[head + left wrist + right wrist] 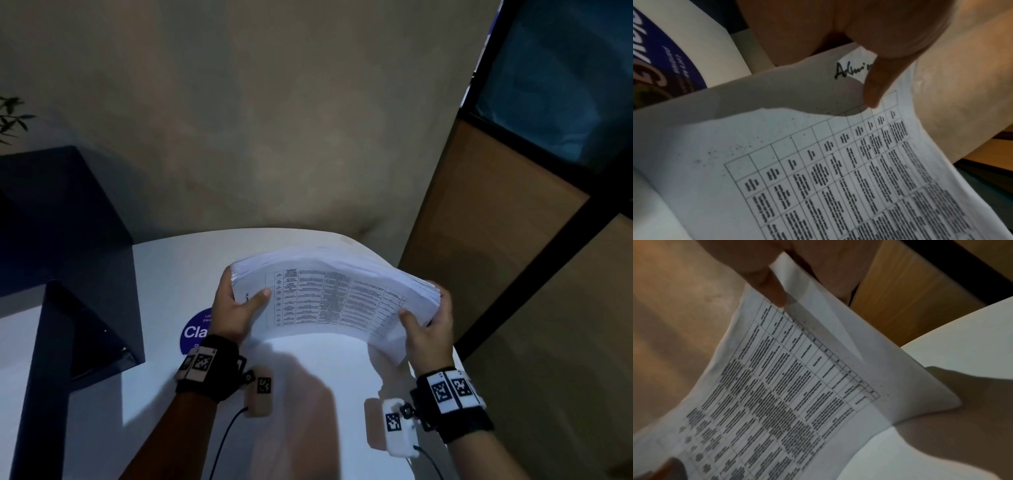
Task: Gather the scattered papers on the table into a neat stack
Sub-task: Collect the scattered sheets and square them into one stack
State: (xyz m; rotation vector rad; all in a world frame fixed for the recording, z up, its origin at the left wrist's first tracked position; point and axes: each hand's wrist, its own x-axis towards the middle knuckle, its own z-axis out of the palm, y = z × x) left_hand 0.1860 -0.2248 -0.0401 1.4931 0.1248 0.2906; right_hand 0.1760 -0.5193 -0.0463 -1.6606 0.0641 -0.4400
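A thick stack of white papers (329, 294) is held up above the white table (164, 274), bowed upward in the middle, its top sheet printed with a table of text. My left hand (236, 305) grips its left end, thumb on top. My right hand (428, 325) grips the right end, thumb over the top sheet. In the left wrist view my thumb (875, 87) presses the printed sheet (818, 178) beside a handwritten word. In the right wrist view my thumb (772, 288) lies on the sheet (787, 386), whose near corner hangs loose.
A round blue sticker (195, 330) lies on the table under my left wrist. A dark blue angular stand (78, 308) occupies the table's left part. Beige floor (274, 120) lies beyond the table's far edge. A wooden panel with black frame (496, 240) stands at the right.
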